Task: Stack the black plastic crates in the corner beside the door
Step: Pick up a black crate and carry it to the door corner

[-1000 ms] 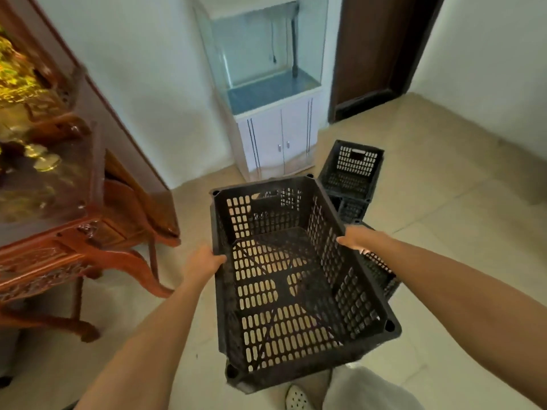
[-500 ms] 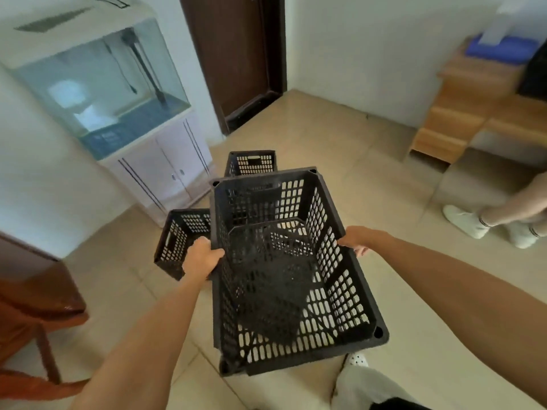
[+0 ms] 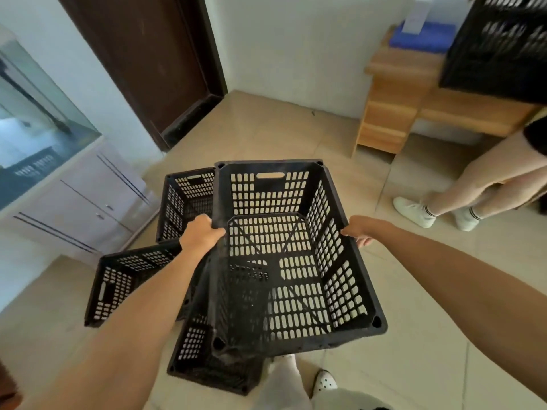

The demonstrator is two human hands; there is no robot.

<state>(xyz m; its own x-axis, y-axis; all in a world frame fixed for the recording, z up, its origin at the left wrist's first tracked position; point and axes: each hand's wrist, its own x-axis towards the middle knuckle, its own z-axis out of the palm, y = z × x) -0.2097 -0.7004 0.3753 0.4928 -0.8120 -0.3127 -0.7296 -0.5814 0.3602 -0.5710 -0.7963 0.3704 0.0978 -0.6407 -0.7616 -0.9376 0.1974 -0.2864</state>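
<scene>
I hold a black perforated plastic crate [image 3: 296, 255] in the air in front of me, open side up. My left hand [image 3: 201, 233] grips its left rim and my right hand [image 3: 359, 230] grips its right rim. Three more black crates lie on the floor below and to the left: one [image 3: 186, 199] behind the held crate, one [image 3: 124, 279] tipped at the left under my left arm, and one [image 3: 204, 359] partly hidden under the held crate. The dark brown door [image 3: 142, 54] stands ahead, with the bare floor corner [image 3: 245, 105] to its right.
A fish tank on a white cabinet [image 3: 74, 202] stands at the left wall. A wooden desk [image 3: 414, 93] lines the right wall. Another person's legs [image 3: 473, 184] stand at the right, with another black crate [image 3: 500, 45] at the upper right. My own foot [image 3: 324, 381] shows below.
My view has swung right from the carved wooden table toward the door and corner. The crate stays in both hands. The other person and the crate at the upper right have come into view.
</scene>
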